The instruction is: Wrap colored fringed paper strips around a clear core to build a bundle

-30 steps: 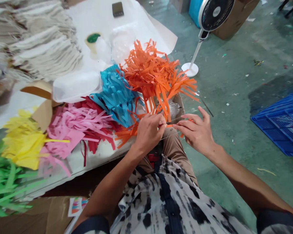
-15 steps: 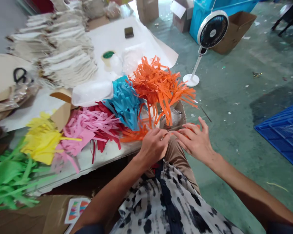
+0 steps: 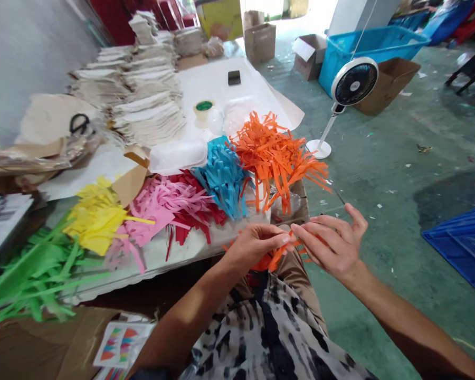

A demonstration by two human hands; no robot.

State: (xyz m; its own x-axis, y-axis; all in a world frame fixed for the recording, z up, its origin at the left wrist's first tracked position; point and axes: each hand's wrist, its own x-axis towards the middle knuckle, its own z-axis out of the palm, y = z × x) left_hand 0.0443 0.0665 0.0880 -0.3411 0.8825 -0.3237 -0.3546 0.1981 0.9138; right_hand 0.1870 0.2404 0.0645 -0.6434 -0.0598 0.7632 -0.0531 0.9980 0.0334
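Head view shows both hands meeting above the lap, just off the edge of the table [image 3: 154, 265], with a small bunch of orange strips [image 3: 277, 258] between them — held there, it seems, so that both sets of fingertips reach one spot. The left hand [image 3: 257, 245] has its thumb and forefinger pinched together on the strips. The right hand [image 3: 336, 245] meets it from the other side, fingers half extended and one raised apart, fingertips at the same bunch; its thumb is hidden, so I cannot tell whether it grips. A larger orange pile [image 3: 279, 150] lies at the table's right end, probably for easy reach, while the blue bundle [image 3: 224, 182], red bundle [image 3: 217, 214], pink bundle [image 3: 162, 203], yellow bundle [image 3: 93, 219] and green bundle [image 3: 27, 274] run leftward — apparently sorted by colour.
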